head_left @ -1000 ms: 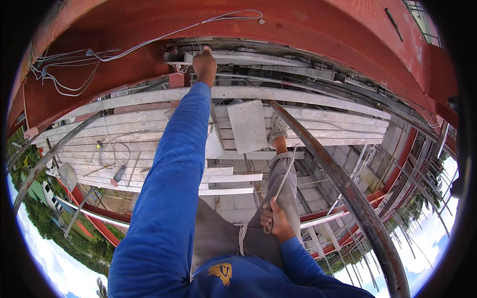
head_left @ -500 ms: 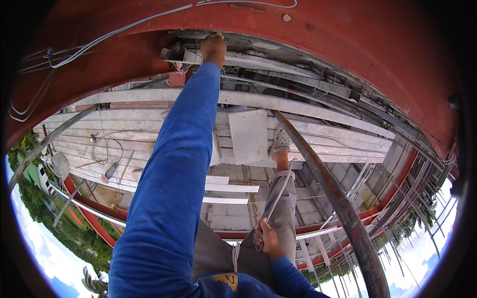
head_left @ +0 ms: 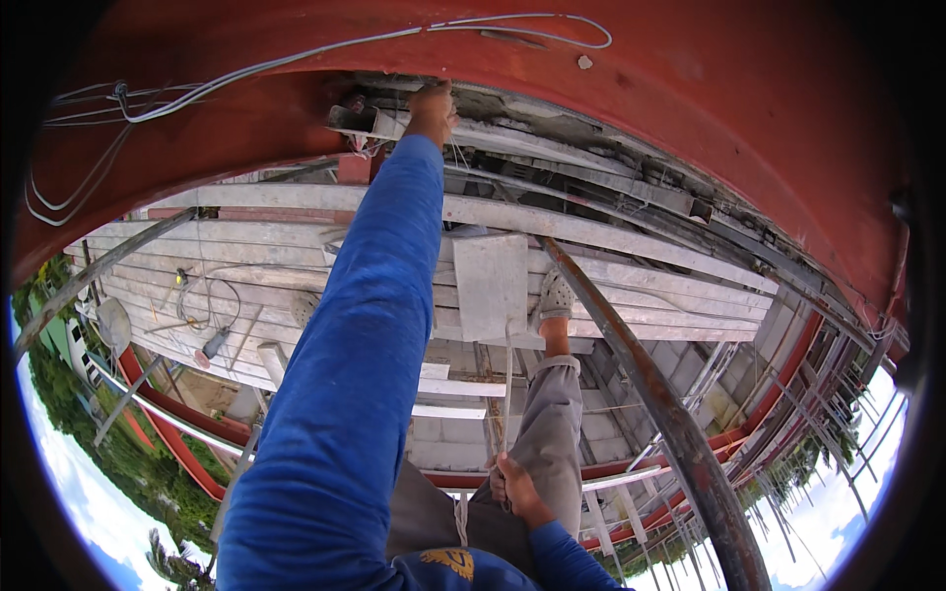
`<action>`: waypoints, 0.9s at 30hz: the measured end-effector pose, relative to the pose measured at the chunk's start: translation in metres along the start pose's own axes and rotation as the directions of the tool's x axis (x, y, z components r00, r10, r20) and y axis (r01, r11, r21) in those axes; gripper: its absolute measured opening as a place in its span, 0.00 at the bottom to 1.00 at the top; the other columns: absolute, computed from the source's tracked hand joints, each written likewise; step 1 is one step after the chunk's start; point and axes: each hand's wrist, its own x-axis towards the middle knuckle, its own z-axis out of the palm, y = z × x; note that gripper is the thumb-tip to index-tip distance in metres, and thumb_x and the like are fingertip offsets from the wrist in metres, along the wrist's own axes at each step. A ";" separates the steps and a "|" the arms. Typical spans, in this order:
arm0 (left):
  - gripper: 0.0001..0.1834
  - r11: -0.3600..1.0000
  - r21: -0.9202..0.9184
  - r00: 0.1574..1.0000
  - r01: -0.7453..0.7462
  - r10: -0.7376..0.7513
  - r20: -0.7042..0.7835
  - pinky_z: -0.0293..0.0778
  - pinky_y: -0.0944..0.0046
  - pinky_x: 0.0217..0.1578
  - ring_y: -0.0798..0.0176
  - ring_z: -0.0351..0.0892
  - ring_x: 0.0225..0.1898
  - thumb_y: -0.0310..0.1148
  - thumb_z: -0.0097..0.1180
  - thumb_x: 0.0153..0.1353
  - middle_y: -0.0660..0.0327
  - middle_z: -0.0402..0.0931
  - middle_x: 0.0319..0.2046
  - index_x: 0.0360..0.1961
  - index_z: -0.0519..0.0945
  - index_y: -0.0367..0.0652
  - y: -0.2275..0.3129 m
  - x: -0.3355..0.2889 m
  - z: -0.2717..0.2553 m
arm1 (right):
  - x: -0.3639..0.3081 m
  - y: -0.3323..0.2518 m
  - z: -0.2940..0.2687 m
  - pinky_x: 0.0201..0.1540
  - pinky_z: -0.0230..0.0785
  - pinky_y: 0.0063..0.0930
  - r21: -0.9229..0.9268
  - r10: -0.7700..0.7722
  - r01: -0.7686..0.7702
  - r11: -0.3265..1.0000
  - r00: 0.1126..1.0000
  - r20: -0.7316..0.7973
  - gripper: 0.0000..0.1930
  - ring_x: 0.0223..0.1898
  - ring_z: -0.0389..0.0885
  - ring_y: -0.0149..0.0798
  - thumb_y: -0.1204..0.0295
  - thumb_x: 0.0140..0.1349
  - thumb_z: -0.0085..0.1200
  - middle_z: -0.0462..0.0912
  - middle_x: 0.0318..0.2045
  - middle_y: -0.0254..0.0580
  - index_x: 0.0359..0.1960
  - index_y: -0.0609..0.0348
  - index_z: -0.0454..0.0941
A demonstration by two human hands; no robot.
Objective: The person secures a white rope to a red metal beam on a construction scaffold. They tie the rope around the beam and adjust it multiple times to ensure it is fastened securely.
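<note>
My left arm reaches up and forward in a blue sleeve. My left hand [head_left: 432,110] is closed at the rough ledge [head_left: 532,113] beneath the red steel beam [head_left: 709,108]; what its fingers grip is hidden. Thin wires hang beside that hand, and a pale open-ended metal channel [head_left: 379,123] lies next to it. Low in front of my body, my right hand [head_left: 517,488] is wrapped round a pale rope [head_left: 509,394]. From the fist the rope runs straight towards a square board [head_left: 491,286] on the planks.
A rusty pipe [head_left: 650,384] slants past my right side. Below lie scaffold planks [head_left: 680,286], with gaps showing a lower level. A corded power tool [head_left: 212,345] rests on the left planks. Loose wire [head_left: 296,54] loops along the beam. My clog [head_left: 557,295] stands on the planks.
My right hand has lowered slightly and moved left. The rope, earlier curved to the right, now hangs straight. My left hand stays at the ledge while the view has shifted a little.
</note>
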 end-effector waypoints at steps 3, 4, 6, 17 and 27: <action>0.18 0.998 0.040 0.996 -0.054 0.051 0.070 0.72 0.59 0.34 0.62 0.65 0.27 0.49 0.55 0.77 0.64 0.65 0.26 0.36 0.75 0.47 0.008 -0.024 0.021 | 0.010 0.012 0.001 0.20 0.54 0.25 0.015 0.014 -0.014 1.000 1.000 0.005 0.26 0.17 0.57 0.25 0.40 0.79 0.46 0.61 0.20 0.26 0.47 0.53 0.72; 0.19 0.968 0.228 0.994 -0.108 0.109 0.005 0.78 0.57 0.38 0.59 0.76 0.34 0.48 0.52 0.79 0.59 0.76 0.33 0.44 0.79 0.41 0.008 -0.019 0.023 | 0.011 0.012 -0.002 0.20 0.54 0.25 0.007 0.028 -0.028 1.000 1.000 0.009 0.26 0.17 0.58 0.25 0.40 0.79 0.45 0.61 0.20 0.26 0.47 0.53 0.72; 0.23 0.867 0.464 0.961 -0.181 0.256 -0.105 0.83 0.55 0.43 0.56 0.86 0.40 0.47 0.48 0.81 0.54 0.88 0.39 0.51 0.83 0.35 -0.002 0.006 0.014 | 0.008 0.011 -0.009 0.21 0.53 0.25 -0.017 0.044 -0.044 0.999 0.999 -0.004 0.29 0.18 0.58 0.24 0.38 0.78 0.46 0.61 0.20 0.26 0.48 0.54 0.74; 0.37 0.970 0.217 0.963 -0.112 0.160 -0.217 0.80 0.42 0.43 0.33 0.87 0.46 0.61 0.69 0.65 0.39 0.88 0.45 0.41 0.86 0.27 0.002 -0.019 0.004 | 0.018 -0.003 -0.001 0.19 0.50 0.23 -0.017 -0.109 0.108 0.994 0.988 -0.110 0.31 0.16 0.57 0.23 0.36 0.78 0.44 0.62 0.20 0.25 0.51 0.55 0.75; 0.31 0.644 0.538 0.735 -0.545 0.675 -0.064 0.80 0.42 0.49 0.31 0.86 0.47 0.55 0.46 0.81 0.40 0.87 0.43 0.50 0.82 0.32 -0.012 -0.138 -0.018 | 0.028 -0.006 0.007 0.20 0.58 0.26 -0.104 -0.115 0.102 0.989 0.985 -0.128 0.25 0.17 0.63 0.26 0.40 0.79 0.46 0.64 0.20 0.28 0.50 0.51 0.75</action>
